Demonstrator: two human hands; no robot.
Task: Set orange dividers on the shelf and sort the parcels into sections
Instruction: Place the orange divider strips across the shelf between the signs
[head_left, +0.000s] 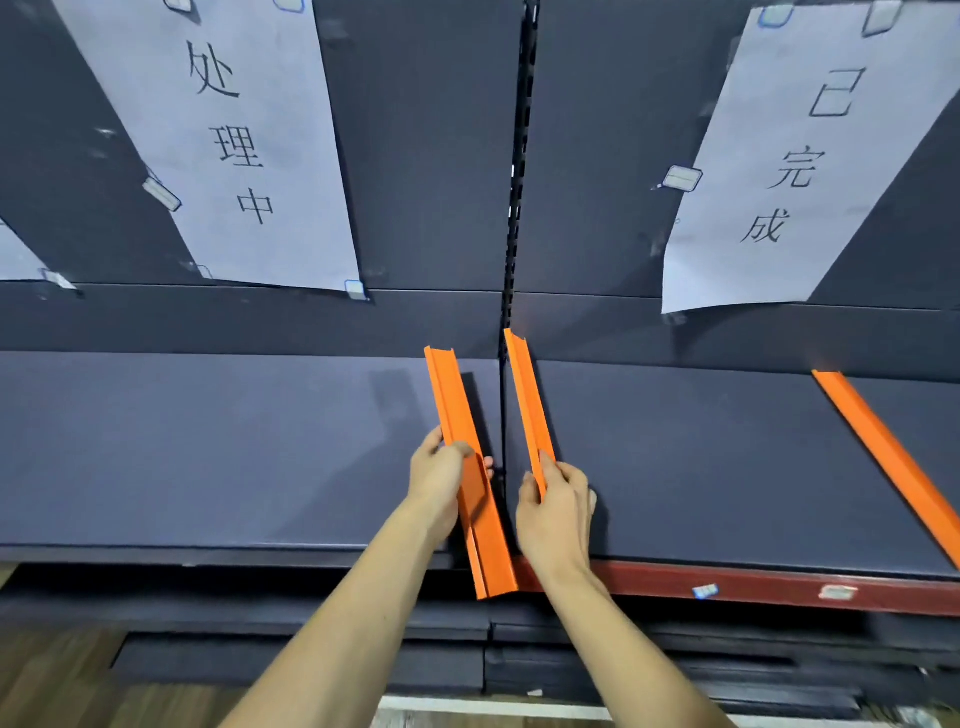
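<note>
My left hand (439, 480) grips a long orange divider (457, 410) near its middle; the divider runs from the shelf's front edge toward the back wall, its near end hanging over the edge. My right hand (553, 501) holds the near end of a second orange divider (527, 400), which lies along the black upright slot at the shelf's centre. A third orange divider (883, 457) lies flat on the dark shelf (208, 452) at the right. No parcels are in view.
Two white paper signs (249, 145) (789, 166) with black characters are clipped to the dark back wall. A black slotted upright (519, 182) splits the wall. A red beam (727, 587) with small stickers edges the shelf's right front. Dark boards are stacked below, over a wooden floor.
</note>
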